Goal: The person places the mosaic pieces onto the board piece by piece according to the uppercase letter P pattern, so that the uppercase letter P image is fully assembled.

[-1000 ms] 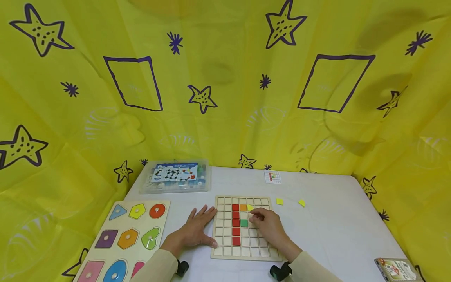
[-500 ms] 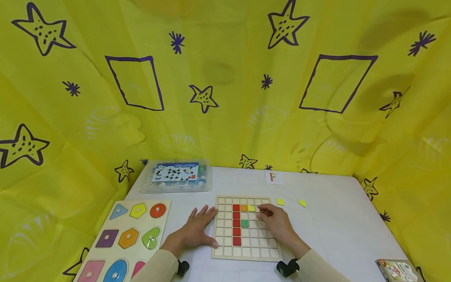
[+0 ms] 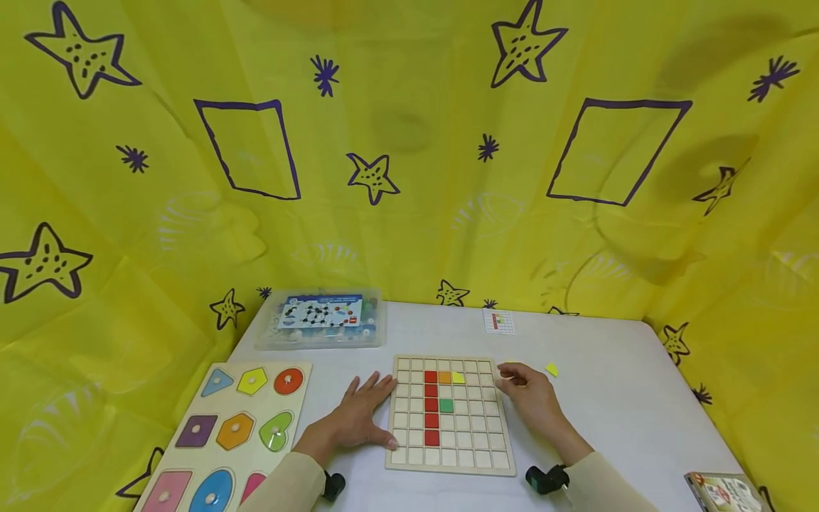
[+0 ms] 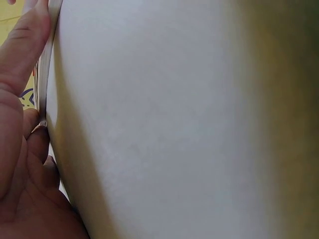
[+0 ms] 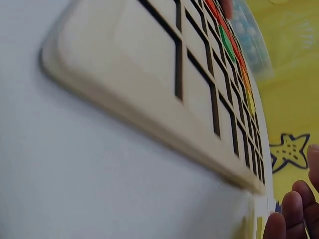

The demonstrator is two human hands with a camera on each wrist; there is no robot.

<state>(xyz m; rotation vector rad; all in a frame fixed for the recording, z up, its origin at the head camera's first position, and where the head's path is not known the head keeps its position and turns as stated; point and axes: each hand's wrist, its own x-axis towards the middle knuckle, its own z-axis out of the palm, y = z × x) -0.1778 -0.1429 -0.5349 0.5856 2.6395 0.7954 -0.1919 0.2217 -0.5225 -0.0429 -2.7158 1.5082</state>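
Observation:
A wooden grid board point(image 3: 476, 438) lies flat on the table. It holds a column of red tiles point(image 3: 431, 404), an orange tile point(image 3: 444, 377), a yellow tile point(image 3: 458, 378) and a green tile point(image 3: 446, 406). My left hand point(image 3: 360, 418) rests at the board's left edge, fingers spread and thumb touching its lower left side. Just beyond the right edge, my right hand point(image 3: 536, 400) hovers with fingers loosely bent and apart, covering most of one loose yellow tile. Another loose yellow tile point(image 3: 552, 370) lies farther right. The right wrist view shows the fingertips point(image 5: 293, 204) beside a yellow edge point(image 5: 259, 227).
A small pattern card point(image 3: 498, 321) lies behind the board. At the back left stands a clear plastic case point(image 3: 320, 340). A shape puzzle board point(image 3: 246, 409) with knobbed pieces occupies the left side. A small box point(image 3: 726, 492) sits at the front right corner.
My right hand has left the yellow tile on the board and moved right, past the board's edge, over a loose yellow tile. The left hand has stayed in place.

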